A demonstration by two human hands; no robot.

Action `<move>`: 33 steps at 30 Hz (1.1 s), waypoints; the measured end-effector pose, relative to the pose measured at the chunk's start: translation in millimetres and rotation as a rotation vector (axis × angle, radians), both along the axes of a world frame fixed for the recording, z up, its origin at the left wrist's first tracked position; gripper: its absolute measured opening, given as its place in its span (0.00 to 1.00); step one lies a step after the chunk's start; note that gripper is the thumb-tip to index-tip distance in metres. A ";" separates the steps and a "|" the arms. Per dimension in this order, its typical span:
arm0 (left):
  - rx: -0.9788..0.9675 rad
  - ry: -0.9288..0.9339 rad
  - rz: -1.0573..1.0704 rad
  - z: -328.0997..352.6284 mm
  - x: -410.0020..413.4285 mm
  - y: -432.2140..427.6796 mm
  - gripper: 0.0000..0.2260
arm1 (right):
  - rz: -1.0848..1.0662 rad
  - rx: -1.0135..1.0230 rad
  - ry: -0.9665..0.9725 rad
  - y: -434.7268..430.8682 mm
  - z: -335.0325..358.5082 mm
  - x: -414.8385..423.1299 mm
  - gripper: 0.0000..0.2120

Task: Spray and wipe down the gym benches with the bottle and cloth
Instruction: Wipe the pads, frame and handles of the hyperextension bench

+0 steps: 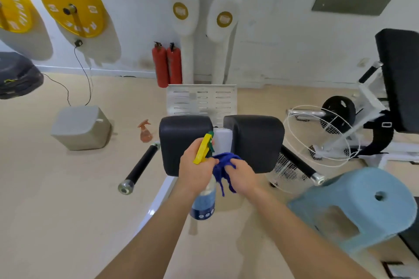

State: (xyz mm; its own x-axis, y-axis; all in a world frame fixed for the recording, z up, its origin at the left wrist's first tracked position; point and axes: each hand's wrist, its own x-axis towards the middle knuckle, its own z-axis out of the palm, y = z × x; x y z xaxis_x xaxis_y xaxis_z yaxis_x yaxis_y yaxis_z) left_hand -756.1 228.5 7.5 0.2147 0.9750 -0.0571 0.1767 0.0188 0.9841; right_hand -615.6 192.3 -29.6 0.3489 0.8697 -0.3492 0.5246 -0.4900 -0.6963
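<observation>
A gym machine with two black pads, the left pad [179, 140] and the right pad [256, 140], stands in front of me on a white frame. My left hand [196, 165] grips a spray bottle [204, 204] with blue liquid, a yellow trigger and a green nozzle, held over the gap between the pads. My right hand [243, 174] holds a bunched blue cloth [223, 165] close beside the bottle's neck, just in front of the pads. The two hands nearly touch.
Black handle bars [140, 165] stick out at both sides of the pads. A light blue plastic stool [356, 206] stands at the right, with a white wire fan guard [317, 138] behind it. An orange spray bottle [145, 131], a grey box [81, 128] and two red extinguishers [166, 63] sit farther off. Another black bench [399, 79] is at the far right.
</observation>
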 end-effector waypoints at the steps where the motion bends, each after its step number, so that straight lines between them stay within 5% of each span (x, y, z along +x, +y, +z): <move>1: -0.011 0.008 -0.002 17.4 -5.5 -2.9 0.18 | -0.079 -0.019 0.098 -7.4 10.6 -8.5 0.14; 7: -0.081 -0.031 0.061 123.9 -48.6 -10.0 0.17 | -0.699 -0.162 0.702 -26.0 102.5 -81.1 0.05; 12: -0.097 -0.124 0.140 186.2 -82.0 1.2 0.17 | -0.938 -0.180 0.857 -34.9 153.7 -124.3 0.08; 19: -0.064 -0.151 0.202 205.7 -106.0 47.4 0.13 | -0.932 -0.171 1.089 9.4 167.8 -160.3 0.19; 22: -0.004 -0.089 0.164 209.4 -102.3 86.4 0.14 | -0.875 -0.136 1.034 46.3 173.7 -151.7 0.13; 33: 0.068 0.280 -0.289 210.0 -79.0 243.6 0.22 | -0.773 -0.181 1.111 202.7 172.9 -143.2 0.12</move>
